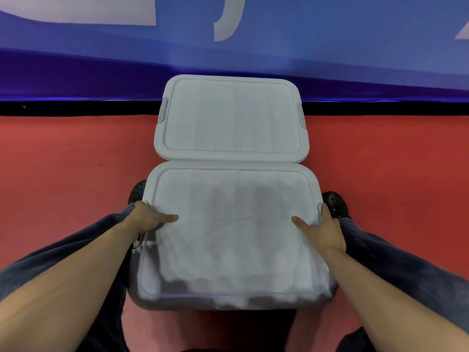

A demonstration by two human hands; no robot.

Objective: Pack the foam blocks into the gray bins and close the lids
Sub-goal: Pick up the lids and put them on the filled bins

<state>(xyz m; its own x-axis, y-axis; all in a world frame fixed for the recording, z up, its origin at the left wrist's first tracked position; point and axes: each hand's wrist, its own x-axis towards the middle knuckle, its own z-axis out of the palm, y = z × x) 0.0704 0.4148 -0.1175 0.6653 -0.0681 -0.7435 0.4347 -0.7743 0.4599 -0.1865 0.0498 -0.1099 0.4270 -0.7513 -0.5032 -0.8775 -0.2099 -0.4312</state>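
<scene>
Both hands clamped on near bin's (pixel 229 304) lid (pixel 228 224) at lower centre: left hand (pixel 148 218) at left edge, right hand (pixel 322 228) at right edge, thumbs laid on top, fingers wrapped over rim. Lid seen blurred. Second bin (pixel 232 118), lid closed, set at centre frame, touching near lid's far edge. Red floor (pixel 76 153) underneath; black shoes (pixel 336 204) beside near bin. Foam blocks hidden.
</scene>
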